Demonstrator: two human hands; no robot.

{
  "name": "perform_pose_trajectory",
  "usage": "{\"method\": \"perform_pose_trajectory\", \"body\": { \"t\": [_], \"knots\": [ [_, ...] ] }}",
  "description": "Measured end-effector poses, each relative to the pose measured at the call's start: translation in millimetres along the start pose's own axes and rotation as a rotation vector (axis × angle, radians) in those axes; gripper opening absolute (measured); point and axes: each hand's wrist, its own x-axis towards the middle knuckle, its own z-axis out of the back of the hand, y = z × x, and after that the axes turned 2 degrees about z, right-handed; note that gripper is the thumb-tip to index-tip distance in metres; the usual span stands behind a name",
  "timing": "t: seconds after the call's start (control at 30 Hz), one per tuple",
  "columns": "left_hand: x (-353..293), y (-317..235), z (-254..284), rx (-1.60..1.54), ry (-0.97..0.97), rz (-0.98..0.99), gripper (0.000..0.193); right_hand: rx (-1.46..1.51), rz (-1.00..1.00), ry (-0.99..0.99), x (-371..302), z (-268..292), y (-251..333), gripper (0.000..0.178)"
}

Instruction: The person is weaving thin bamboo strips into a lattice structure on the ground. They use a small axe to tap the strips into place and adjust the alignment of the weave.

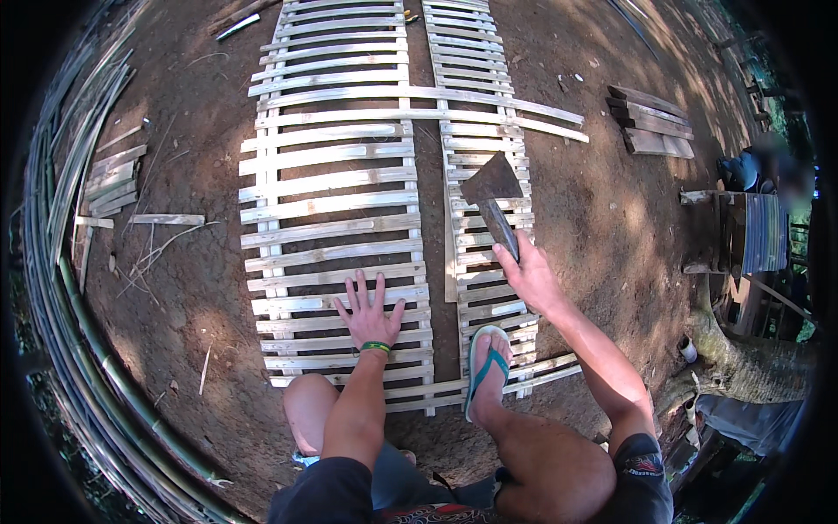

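Note:
My left hand (371, 314) lies flat with spread fingers on the slats of the wider bamboo slat panel (332, 179). It holds nothing. A yellow-green band circles that wrist. My right hand (534, 278) is closed round the handle of a hatchet (493, 183), whose broad, dark, flared blade is above the narrower slat panel (480, 131). Both panels lie side by side on the ground, with pale split strips across long rails. Two longer strips (515, 112) span the gap between them. My sandalled foot (491, 367) rests on the narrower panel near its lower end.
Long bamboo poles (96, 341) curve along the left side. Short cut pieces (113, 183) lie beside them. Several boards (650, 122) are stacked at the upper right. A tree trunk (742, 358) and a bench-like wooden stand (720, 231) are at the right. The ground is bare brown soil.

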Motion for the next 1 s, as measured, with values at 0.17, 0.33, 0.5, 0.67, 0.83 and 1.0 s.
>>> {"method": "perform_pose_trajectory", "body": {
  "t": [0.17, 0.33, 0.5, 0.67, 0.83, 1.0],
  "knots": [
    [1, -2, -2, -0.026, -0.003, -0.017, 0.073, -0.172, -0.027, 0.093, -26, -44, -71, 0.045],
    [-1, 0, 1, 0.015, 0.021, 0.003, 0.073, 0.027, -0.098, -0.102, -30, -53, -34, 0.046],
    [1, -3, 3, -0.004, 0.021, -0.006, 0.073, -0.224, -0.056, 0.001, -34, -70, -70, 0.050],
    [4, -4, 4, 0.011, 0.016, -0.010, 0.073, 0.077, -0.036, -0.083, 21, -17, -29, 0.046],
    [2, -6, 4, 0.005, 0.017, -0.009, 0.073, 0.051, 0.009, -0.067, 73, 12, 13, 0.043],
    [0, 1, -1, -0.031, -0.005, -0.004, 0.072, -0.203, -0.243, 0.352, 43, 25, 13, 0.045]
  ]
}}
